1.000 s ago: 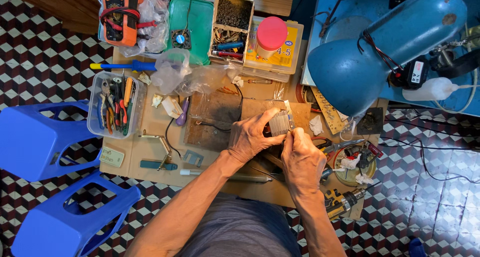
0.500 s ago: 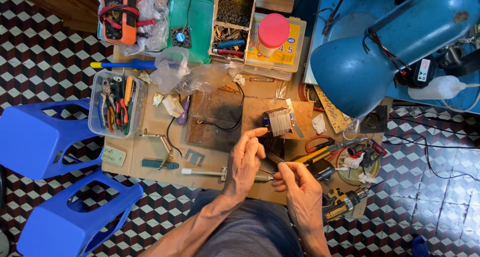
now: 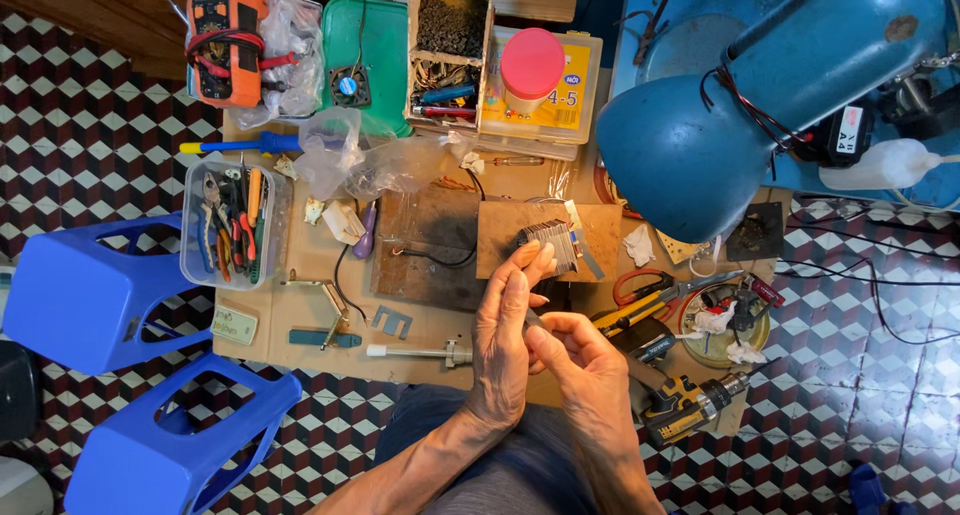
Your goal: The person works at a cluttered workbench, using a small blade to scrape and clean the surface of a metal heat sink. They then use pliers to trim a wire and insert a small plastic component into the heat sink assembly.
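My left hand (image 3: 503, 327) stretches forward with straight fingers, and its fingertips touch a small stack of thin grey metal plates (image 3: 551, 241) lying on a brown board (image 3: 600, 237). I see nothing held in it. Close behind it, my right hand (image 3: 585, 363) pinches a thin grey metal piece (image 3: 532, 318) between thumb and fingers, right beside the left palm. Both hands hover over the front middle of a cardboard-covered work table (image 3: 300, 320).
A blue desk lamp (image 3: 740, 115) hangs over the right. Red-handled cutters (image 3: 650, 287), a yellow drill (image 3: 690, 407), a clear tub of pliers (image 3: 232, 225), a dark metal plate (image 3: 425, 247), parts boxes (image 3: 450, 45), an orange meter (image 3: 228, 35) and two blue stools (image 3: 95, 285) surround me.
My left hand has moved forward from the table's front edge back to the plate stack. My right hand stays near the front, still pinching the thin piece.
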